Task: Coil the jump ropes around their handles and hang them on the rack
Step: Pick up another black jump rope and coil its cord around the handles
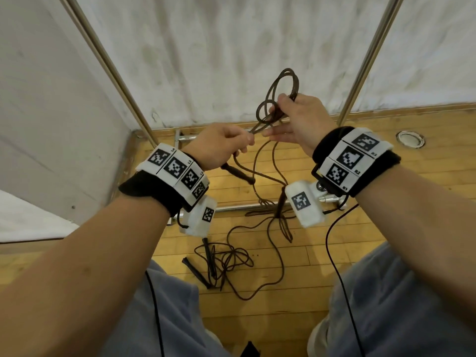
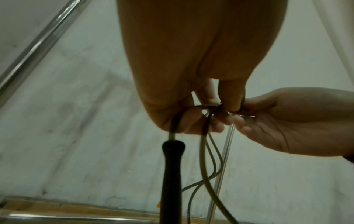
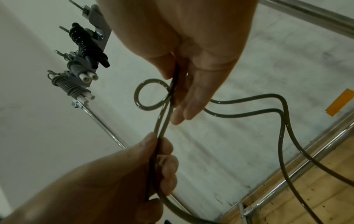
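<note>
1. Nearest to you, a second jump rope (image 1: pixel 221 264) lies in a loose tangle on the wooden floor (image 1: pixel 296 300) between your knees, untouched, its handles beside it.
2. Higher up, your left hand (image 1: pixel 219 145) has its fingers (image 3: pixel 168 166) curled and clamped on the doubled cord of the brown jump rope (image 1: pixel 279 95); one handle (image 2: pixel 171 174) hangs straight down just below that fist (the other seems to dangle near the floor, partly hidden by the wrist camera).
3. Just beside it, your right hand (image 1: pixel 296 122) pinches the cord between thumb and forefinger, with the remaining fingers (image 3: pixel 188 109) stretched out straight. Small loops stand up from that pinch, and the slack trails down to the floor.
4. Judging by this, you are early in the coiling step: the cord is being gathered into loops, but nothing is wound round a handle yet.
5. Next, I'd judge you need to bring both handles together and wrap the cord tightly about them, keeping tension so the loops don't spring loose.
6. Farthest off, the rack (image 3: pixel 95 19) on the wall already carries coiled ropes on its hooks; the upper hooks look free.
</note>
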Action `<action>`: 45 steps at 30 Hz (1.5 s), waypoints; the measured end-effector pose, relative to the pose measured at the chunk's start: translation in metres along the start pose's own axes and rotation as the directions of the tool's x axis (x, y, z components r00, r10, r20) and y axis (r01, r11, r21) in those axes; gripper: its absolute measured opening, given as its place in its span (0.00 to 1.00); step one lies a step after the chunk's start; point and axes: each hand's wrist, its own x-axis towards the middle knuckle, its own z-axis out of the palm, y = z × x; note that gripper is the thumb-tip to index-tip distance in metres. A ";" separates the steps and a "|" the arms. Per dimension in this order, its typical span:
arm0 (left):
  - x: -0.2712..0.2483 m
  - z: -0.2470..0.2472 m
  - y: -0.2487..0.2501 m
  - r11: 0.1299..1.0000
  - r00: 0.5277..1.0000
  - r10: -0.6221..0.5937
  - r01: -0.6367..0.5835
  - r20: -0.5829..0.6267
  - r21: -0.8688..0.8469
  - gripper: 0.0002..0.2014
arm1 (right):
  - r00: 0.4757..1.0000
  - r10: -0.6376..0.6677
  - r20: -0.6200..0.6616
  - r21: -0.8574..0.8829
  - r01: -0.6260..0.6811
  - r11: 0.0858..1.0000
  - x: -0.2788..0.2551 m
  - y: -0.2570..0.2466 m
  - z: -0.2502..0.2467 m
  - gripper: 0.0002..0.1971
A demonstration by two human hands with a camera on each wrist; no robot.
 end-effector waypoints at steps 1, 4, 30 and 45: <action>0.001 -0.001 0.000 1.000 1.000 0.010 -0.010 -0.021 -0.004 0.09 | 1.000 -0.008 -0.009 -0.002 0.008 1.000 0.000 -0.001 -0.001 0.13; 0.001 0.003 0.002 0.997 0.996 0.079 -0.080 -0.037 -0.020 0.08 | 0.998 -0.041 -0.047 -0.046 0.039 0.998 0.002 -0.002 -0.004 0.13; 0.008 0.002 -0.008 0.865 0.996 -0.083 0.079 -0.015 0.496 0.16 | 0.940 -0.225 -0.256 -0.090 0.208 0.974 0.010 -0.007 -0.015 0.15; 0.006 -0.001 -0.030 0.978 0.974 -0.211 0.210 0.082 0.014 0.08 | 0.916 -0.066 -0.395 0.282 0.189 0.941 0.027 -0.021 -0.034 0.15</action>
